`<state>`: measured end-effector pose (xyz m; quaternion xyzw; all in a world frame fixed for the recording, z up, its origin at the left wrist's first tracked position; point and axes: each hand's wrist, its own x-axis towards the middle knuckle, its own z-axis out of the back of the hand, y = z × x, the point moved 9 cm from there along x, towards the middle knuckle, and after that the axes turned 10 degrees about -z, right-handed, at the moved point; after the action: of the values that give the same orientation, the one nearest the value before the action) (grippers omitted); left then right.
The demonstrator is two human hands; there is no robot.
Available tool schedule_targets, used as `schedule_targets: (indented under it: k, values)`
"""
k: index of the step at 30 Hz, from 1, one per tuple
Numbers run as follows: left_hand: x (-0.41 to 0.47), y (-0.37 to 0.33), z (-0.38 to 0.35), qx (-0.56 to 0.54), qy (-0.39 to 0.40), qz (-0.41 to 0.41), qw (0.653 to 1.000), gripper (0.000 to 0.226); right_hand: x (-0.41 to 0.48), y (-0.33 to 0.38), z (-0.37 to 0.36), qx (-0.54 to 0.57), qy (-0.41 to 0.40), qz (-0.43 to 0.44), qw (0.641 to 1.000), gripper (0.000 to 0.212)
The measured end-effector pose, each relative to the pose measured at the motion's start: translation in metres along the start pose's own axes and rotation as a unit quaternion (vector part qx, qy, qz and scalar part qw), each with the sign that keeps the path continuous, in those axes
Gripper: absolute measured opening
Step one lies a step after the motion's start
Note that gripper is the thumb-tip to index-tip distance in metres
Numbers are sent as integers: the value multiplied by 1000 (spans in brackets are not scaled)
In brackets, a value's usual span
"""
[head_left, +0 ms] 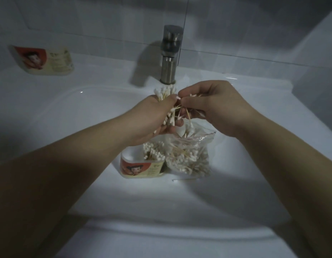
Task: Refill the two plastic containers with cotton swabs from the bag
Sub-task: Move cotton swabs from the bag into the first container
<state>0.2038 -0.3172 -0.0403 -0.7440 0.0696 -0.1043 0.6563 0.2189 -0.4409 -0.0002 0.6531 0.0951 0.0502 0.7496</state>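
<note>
Left hand (154, 116) covers mid part of swab bundle (165, 91). Right hand (217, 103) hides ends of loose swabs (178, 108) it pinches. Label print on near container (141, 167) & far container (44, 59) too blurred to read. Bag (189, 155) mouth partly behind hands. 2 forearms cut off at pic edges.

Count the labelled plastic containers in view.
2. The ledge container sits left of the faucet; the basin container stands beside the bag, holding swabs. None appears hidden.

Head view: we look forward and down into the sink (49, 112), faucet (169, 58) straight ahead.
Nearness: close, wide-angle; our forearms (68, 174) reach in from both lower corners.
</note>
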Motion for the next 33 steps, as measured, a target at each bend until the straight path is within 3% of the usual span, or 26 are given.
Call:
schedule_targets:
  k: [6,11,17,24,33]
  values:
    - [2,2,0,62,33,-19,997,29,-2,2,5,-53,-31,4,998,10]
    - [4,3,4,67,25,-15,997,19,-1,2,7,-92,-40,1,995,12]
    - [5,3,8,111,16,-11,994,25,-2,4,17,-123,-63,1,990,18]
    - [2,7,4,162,51,0,985,25,-5,2,6,-141,-16,-7,990,13]
    - [8,11,11,215,58,4,975,30,-8,6,9,-182,-27,-6,983,23]
